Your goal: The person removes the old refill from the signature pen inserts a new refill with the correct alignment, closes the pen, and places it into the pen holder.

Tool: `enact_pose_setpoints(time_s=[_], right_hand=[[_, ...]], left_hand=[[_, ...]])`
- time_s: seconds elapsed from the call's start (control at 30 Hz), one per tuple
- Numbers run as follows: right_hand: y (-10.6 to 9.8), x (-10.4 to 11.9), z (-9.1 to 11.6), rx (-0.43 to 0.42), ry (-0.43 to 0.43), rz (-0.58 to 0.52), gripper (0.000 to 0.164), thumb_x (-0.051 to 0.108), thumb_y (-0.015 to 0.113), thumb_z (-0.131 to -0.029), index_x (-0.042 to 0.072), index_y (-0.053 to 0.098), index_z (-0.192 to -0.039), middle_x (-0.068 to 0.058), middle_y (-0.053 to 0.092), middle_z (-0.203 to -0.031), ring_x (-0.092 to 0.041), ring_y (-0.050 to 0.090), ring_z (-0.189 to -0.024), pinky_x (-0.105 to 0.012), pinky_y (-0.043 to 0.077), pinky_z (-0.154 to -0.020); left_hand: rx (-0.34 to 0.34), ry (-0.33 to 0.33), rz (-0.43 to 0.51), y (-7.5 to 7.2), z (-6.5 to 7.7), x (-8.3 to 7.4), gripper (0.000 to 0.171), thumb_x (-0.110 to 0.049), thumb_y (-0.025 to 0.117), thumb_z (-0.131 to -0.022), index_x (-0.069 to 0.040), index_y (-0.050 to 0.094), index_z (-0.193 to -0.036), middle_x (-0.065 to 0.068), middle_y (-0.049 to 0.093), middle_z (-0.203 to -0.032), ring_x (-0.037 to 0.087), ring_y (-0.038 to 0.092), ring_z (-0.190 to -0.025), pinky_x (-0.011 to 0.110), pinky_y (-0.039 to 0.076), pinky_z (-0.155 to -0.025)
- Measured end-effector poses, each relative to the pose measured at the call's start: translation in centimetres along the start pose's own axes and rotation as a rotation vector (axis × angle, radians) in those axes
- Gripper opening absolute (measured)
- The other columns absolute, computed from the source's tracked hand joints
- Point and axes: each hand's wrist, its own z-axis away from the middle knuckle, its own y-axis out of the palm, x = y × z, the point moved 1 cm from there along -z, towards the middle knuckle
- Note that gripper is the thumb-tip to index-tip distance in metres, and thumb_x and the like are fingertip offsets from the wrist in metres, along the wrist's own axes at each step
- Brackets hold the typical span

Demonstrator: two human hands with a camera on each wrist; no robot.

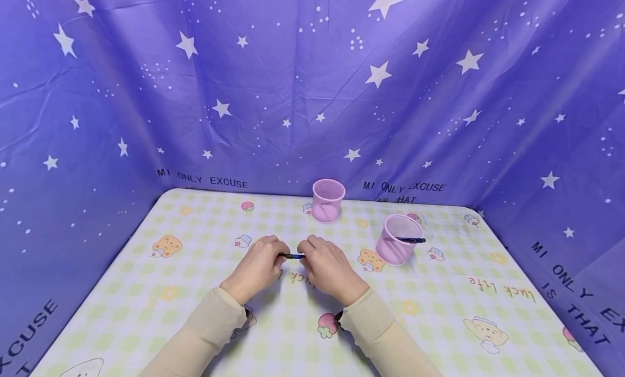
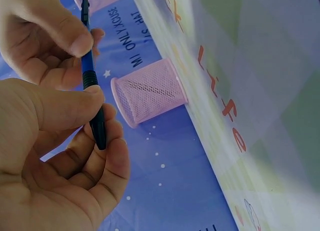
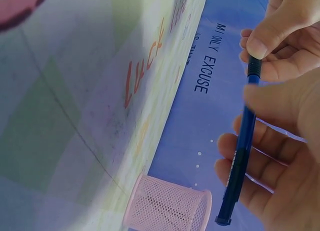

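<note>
Both hands hold one blue pen (image 1: 294, 256) with a dark rubber grip, level above the front middle of the table. My left hand (image 1: 257, 267) pinches the dark grip end between thumb and fingers; in the left wrist view the black tip of the pen (image 2: 100, 133) sticks out past that thumb. My right hand (image 1: 333, 268) pinches the blue barrel. In the right wrist view the clip end of the pen (image 3: 233, 191) lies along the right fingers.
A pink mesh pen cup (image 1: 326, 210) stands at the back of the table. Another pink cup (image 1: 393, 251), nearer and to the right, has a dark pen (image 1: 411, 240) leaning out over its rim. A checked cloth (image 1: 195, 279) covers the table; purple star curtains (image 1: 293, 84) surround it.
</note>
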Motion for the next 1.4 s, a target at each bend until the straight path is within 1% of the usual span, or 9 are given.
enact_pose_setpoints(time_s=[0.17, 0.37, 0.57, 0.8, 0.97, 1.13, 1.4], right_hand=[[-0.04, 0.08, -0.03, -0.007, 0.018, -0.005, 0.017, 0.019, 0.062, -0.088, 0.010, 0.066, -0.102, 0.003, 0.057, -0.088, -0.012, 0.052, -0.074, -0.030, 0.045, -0.066], [-0.10, 0.09, 0.03, 0.010, 0.029, 0.017, 0.012, 0.014, 0.057, -0.088, 0.012, 0.067, -0.094, 0.004, 0.057, -0.081, -0.013, 0.054, -0.072, -0.030, 0.045, -0.064], [-0.16, 0.17, 0.04, 0.036, 0.031, 0.030, 0.010, 0.008, 0.059, -0.085, 0.012, 0.066, -0.091, 0.004, 0.056, -0.080, -0.013, 0.055, -0.071, -0.030, 0.044, -0.063], [-0.07, 0.18, 0.07, 0.050, 0.026, 0.036, 0.010, 0.007, 0.061, -0.085, 0.012, 0.066, -0.092, 0.004, 0.055, -0.081, -0.013, 0.055, -0.071, -0.030, 0.045, -0.064], [-0.09, 0.23, 0.07, 0.047, 0.018, 0.033, 0.010, 0.007, 0.062, -0.085, 0.012, 0.065, -0.092, 0.004, 0.055, -0.080, -0.013, 0.054, -0.071, -0.030, 0.045, -0.063], [-0.06, 0.24, 0.08, 0.035, 0.005, 0.036, 0.009, 0.008, 0.063, -0.085, 0.012, 0.065, -0.092, 0.005, 0.054, -0.080, -0.013, 0.054, -0.071, -0.030, 0.044, -0.063], [0.03, 0.18, 0.07, 0.018, -0.007, 0.035, 0.008, 0.009, 0.065, -0.084, 0.015, 0.063, -0.090, 0.006, 0.052, -0.079, -0.013, 0.054, -0.071, -0.030, 0.044, -0.063]], left_hand=[[-0.005, -0.004, -0.001, -0.02, 0.00, 0.06, 0.020, 0.008, 0.070, -0.075, -0.011, 0.070, -0.082, -0.003, 0.059, -0.076, 0.010, 0.055, -0.071, 0.029, 0.049, -0.067], [-0.006, 0.000, 0.014, -0.06, 0.00, 0.06, 0.020, 0.008, 0.069, -0.076, -0.011, 0.071, -0.082, -0.003, 0.059, -0.076, 0.010, 0.055, -0.071, 0.028, 0.049, -0.067], [0.007, -0.009, 0.017, 0.01, -0.01, 0.02, 0.022, 0.009, 0.069, -0.075, -0.011, 0.071, -0.084, -0.003, 0.059, -0.076, 0.009, 0.055, -0.071, 0.027, 0.049, -0.066], [0.033, -0.019, 0.039, -0.11, 0.00, -0.08, 0.020, 0.008, 0.069, -0.076, -0.009, 0.071, -0.086, -0.001, 0.059, -0.078, 0.009, 0.054, -0.071, 0.027, 0.049, -0.065], [0.030, -0.004, 0.045, -0.21, -0.02, -0.19, 0.020, 0.008, 0.071, -0.075, -0.010, 0.070, -0.086, 0.001, 0.060, -0.078, 0.010, 0.054, -0.071, 0.028, 0.049, -0.066], [0.029, 0.010, 0.024, -0.24, 0.00, -0.23, 0.019, 0.007, 0.071, -0.076, -0.010, 0.070, -0.085, -0.001, 0.060, -0.079, 0.010, 0.055, -0.073, 0.027, 0.049, -0.067], [0.048, 0.020, -0.009, -0.19, 0.05, -0.26, 0.018, 0.006, 0.070, -0.077, -0.010, 0.070, -0.085, -0.002, 0.060, -0.080, 0.011, 0.056, -0.074, 0.027, 0.049, -0.069]])
